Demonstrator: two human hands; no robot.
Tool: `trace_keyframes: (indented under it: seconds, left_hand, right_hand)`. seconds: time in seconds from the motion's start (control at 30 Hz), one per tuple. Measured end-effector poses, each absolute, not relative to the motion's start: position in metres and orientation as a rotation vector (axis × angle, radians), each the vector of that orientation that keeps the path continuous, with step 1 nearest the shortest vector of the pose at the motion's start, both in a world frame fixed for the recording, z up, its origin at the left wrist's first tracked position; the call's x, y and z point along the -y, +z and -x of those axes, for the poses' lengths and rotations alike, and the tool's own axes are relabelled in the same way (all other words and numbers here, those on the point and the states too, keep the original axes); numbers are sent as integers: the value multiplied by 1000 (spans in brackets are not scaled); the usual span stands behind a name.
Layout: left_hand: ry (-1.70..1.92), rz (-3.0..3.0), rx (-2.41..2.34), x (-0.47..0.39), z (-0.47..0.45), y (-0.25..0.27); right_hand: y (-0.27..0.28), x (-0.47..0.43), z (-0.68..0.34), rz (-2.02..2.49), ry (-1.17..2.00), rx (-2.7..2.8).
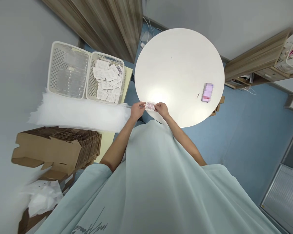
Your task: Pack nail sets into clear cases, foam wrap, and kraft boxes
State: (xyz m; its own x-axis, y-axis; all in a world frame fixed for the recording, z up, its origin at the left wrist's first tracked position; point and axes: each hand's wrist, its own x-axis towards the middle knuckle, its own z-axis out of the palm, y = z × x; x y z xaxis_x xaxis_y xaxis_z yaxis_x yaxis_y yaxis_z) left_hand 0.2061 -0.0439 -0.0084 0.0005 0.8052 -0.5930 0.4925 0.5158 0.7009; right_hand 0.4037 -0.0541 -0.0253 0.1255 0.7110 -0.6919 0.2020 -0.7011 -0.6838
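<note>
A small white card (150,106) with two rows of pinkish, roundish shapes is held near the front edge of the round white table (178,58). What the shapes are is too small to tell. My left hand (137,110) pinches the card's left end. On the opposite end, the fingers of my right hand (162,110) are closed on the same card. To the left, a white plastic basket (88,94) contains many loose white printed cards (110,75).
Beside that basket stands another basket (49,74) with clear plastic packaging (72,76). A stack of white sheets (83,112) and folded brown cardboard boxes (56,149) lie nearer me. A blurred pinkish rectangular item (207,92) rests on the table's right side.
</note>
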Motion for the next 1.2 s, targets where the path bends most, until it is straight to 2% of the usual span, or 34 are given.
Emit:
trace_keyframes:
  seconds: [0.33, 0.63, 0.93, 1.2]
  left_hand:
    - [230, -1182, -1682, 36, -200, -39]
    - [314, -1183, -1604, 31, -168, -17]
    - [598, -1086, -1649, 16, -63, 21]
    - [783, -1036, -1885, -16, 59, 10]
  right_hand:
    - [-55, 47, -387, 2210, 1503, 958]
    - [-34, 38, -379, 2301, 1413, 1038]
    - [12, 22, -331, 2037, 1351, 1161]
    - [46, 1, -262, 1878, 1389, 1346]
